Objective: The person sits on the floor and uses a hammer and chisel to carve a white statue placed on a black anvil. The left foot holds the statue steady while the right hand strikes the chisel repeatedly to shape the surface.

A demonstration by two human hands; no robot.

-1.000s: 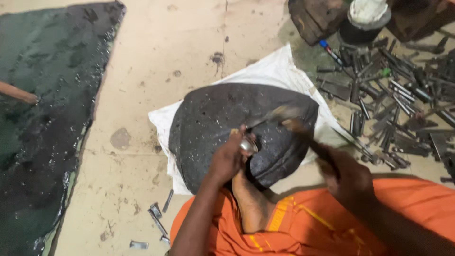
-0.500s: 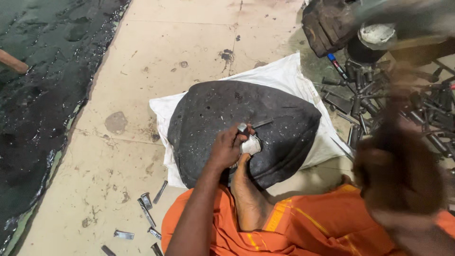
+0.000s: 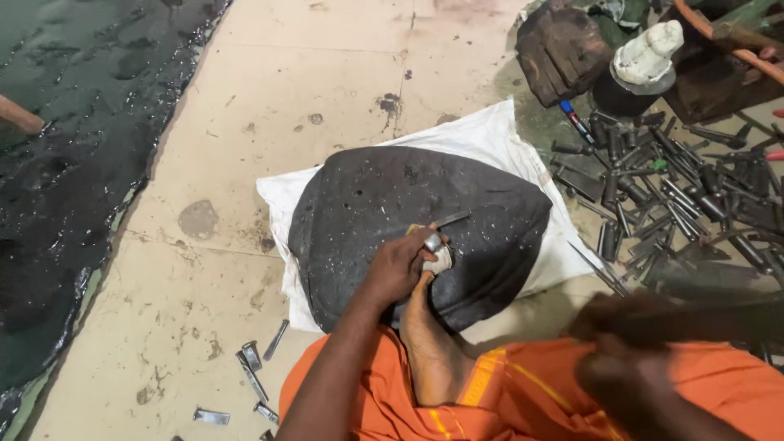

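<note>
We see our bare left hand, a ring on one finger, bare forearms, and an orange garment (yellow-striped) at lower frame.

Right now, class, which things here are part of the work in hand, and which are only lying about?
In use:
left hand
small metal piece
dark stone slab
white sack
right hand, blurred

Lying about:
pile of metal tools
loose metal bits
wooden block
</note>
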